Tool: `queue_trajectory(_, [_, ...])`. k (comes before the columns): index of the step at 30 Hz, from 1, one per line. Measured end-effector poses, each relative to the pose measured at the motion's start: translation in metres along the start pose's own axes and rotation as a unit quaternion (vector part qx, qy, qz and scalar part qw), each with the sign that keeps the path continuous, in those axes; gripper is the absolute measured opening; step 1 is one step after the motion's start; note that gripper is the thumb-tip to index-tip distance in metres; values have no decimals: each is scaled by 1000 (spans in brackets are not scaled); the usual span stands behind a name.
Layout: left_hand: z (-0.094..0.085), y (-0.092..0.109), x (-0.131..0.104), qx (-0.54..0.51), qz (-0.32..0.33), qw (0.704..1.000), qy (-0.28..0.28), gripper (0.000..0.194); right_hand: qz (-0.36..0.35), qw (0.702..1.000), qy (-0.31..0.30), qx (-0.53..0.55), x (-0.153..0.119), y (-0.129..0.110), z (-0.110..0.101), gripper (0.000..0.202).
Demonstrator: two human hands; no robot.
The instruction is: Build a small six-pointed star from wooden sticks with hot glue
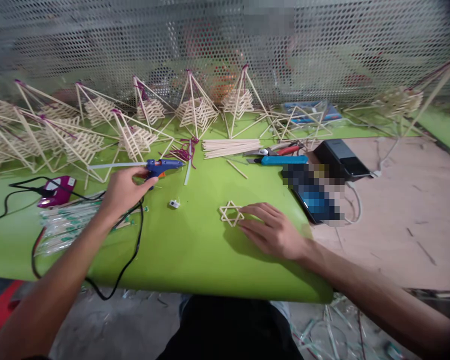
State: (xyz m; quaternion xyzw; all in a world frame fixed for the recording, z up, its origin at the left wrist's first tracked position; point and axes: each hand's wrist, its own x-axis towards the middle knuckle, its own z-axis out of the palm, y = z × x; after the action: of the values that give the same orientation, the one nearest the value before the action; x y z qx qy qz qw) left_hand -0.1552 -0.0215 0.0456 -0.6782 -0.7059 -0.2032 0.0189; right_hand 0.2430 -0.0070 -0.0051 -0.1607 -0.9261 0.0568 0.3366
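Note:
My left hand (129,187) is wrapped round a blue hot glue gun (164,165), whose nozzle points right. A whitish glue stick (116,165) juts from its back end. My right hand (275,231) has its fingertips on the right edge of a small six-pointed star (230,214) made of thin wooden sticks, which lies flat on the green mat (195,240). Between the hands sits a small white piece (174,204) that I cannot identify. Another pale glue stick (188,167) lies just past the nozzle.
Several stick pyramids (197,112) line the back, before a perforated metal screen (210,45). Bundled sticks (230,147), red-handled pliers (285,150), a blue cutter (285,160), a phone (311,195) and a black box (339,160) lie right. A black cord (138,240) loops left near bagged sticks (67,225).

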Motion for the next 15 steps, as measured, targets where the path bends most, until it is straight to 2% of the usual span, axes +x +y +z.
queue_trajectory(5, [7,3,6,2,-13,1000,6,29,-4,1000,-1,-4,0,-1,0,17])
queue_trajectory(8, [4,3,4,24,-10,999,27,26,-5,1000,-1,-3,0,-1,0,16])
queue_trajectory(12, [-10,1,-1,59,-14,993,104,27,-1,1000,1,5,1,-1,0,17])
queue_trajectory(15, [-23,8,-2,59,-5,984,166,33,12,1000,2,17,2,-1,-1,18])
